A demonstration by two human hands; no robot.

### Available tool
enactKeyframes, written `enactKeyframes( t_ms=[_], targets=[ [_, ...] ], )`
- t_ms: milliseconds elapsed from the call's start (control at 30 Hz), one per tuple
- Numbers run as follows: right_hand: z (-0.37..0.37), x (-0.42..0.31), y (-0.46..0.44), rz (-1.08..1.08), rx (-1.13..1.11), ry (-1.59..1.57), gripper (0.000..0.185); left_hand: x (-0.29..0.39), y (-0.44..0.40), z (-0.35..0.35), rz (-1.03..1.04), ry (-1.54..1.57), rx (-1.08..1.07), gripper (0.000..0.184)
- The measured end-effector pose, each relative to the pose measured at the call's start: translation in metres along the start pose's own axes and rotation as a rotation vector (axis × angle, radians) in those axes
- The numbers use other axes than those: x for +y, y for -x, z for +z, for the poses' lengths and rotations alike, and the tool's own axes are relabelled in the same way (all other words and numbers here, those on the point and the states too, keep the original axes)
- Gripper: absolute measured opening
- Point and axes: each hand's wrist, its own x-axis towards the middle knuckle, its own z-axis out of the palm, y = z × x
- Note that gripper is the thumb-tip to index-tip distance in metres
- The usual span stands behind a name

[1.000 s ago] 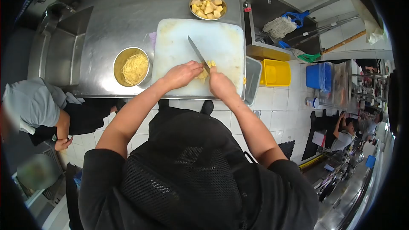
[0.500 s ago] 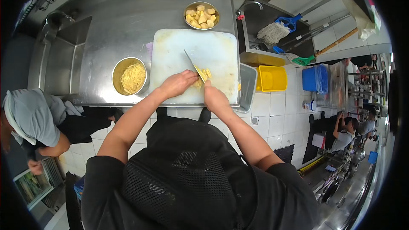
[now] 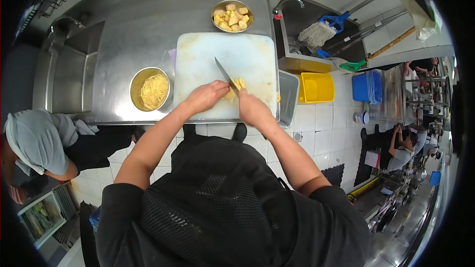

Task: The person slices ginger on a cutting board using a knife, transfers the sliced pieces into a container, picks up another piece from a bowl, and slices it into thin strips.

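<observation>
White rectangular board [image 3: 198, 54], near edge: my right hand [image 3: 256, 109] grips a pointed steel knife [image 3: 224, 70], my curled left hand [image 3: 206, 96] pale yellow slices [image 3: 229, 95].

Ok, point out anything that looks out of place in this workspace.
A mop head sits in the sink right of the cutting board; that looks odd near food, though the sink may be for cleaning.

A long knife [image 3: 224, 70] slants beside pale-yellow strips [image 3: 239, 83] on a white cutting board [image 3: 198, 59].
</observation>
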Motion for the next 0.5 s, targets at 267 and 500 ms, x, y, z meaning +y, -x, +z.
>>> enactKeyframes(
  t_ms=[267, 500],
  targets=[
    [-0.001, 0.006, -0.016, -0.078, 0.021, -0.017, 0.025, 0.000, 0.001, 0.002, 0.013, -0.015, 0.002, 0.028],
    [0.026, 0.016, -0.036, -0.088, 0.100, -0.120, 0.032, -0.001, 0.001, 0.002, 0.023, -0.030, 0.030, 0.027]
  ],
)
